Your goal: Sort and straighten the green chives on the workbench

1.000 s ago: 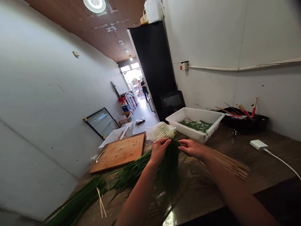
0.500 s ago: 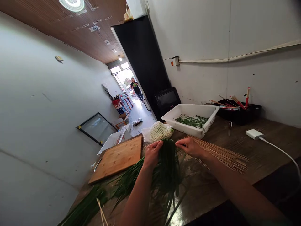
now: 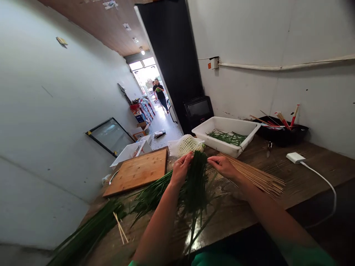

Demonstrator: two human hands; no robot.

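Observation:
A bunch of long green chives (image 3: pixel 196 181) lies on the dark wooden table (image 3: pixel 302 177) in front of me. My left hand (image 3: pixel 181 170) is curled round the bunch's left side near its far end. My right hand (image 3: pixel 223 165) pinches the bunch's right side at the same height. A sheaf of thin bamboo skewers (image 3: pixel 253 176) lies fanned out just under and to the right of my right hand.
More chives (image 3: pixel 91 231) lie at the near left with two loose skewers (image 3: pixel 120 227). A wooden cutting board (image 3: pixel 137 171), white foam netting (image 3: pixel 183 145), a white tub with greens (image 3: pixel 226 133), a black tray (image 3: pixel 281 133) and a white charger (image 3: pixel 295 157) sit around. A person (image 3: pixel 159 92) stands far down the corridor.
The view has tilted down and shifted. Both hands stay on the chive bunch, drawn slightly closer together. The distant person has come nearer along the corridor.

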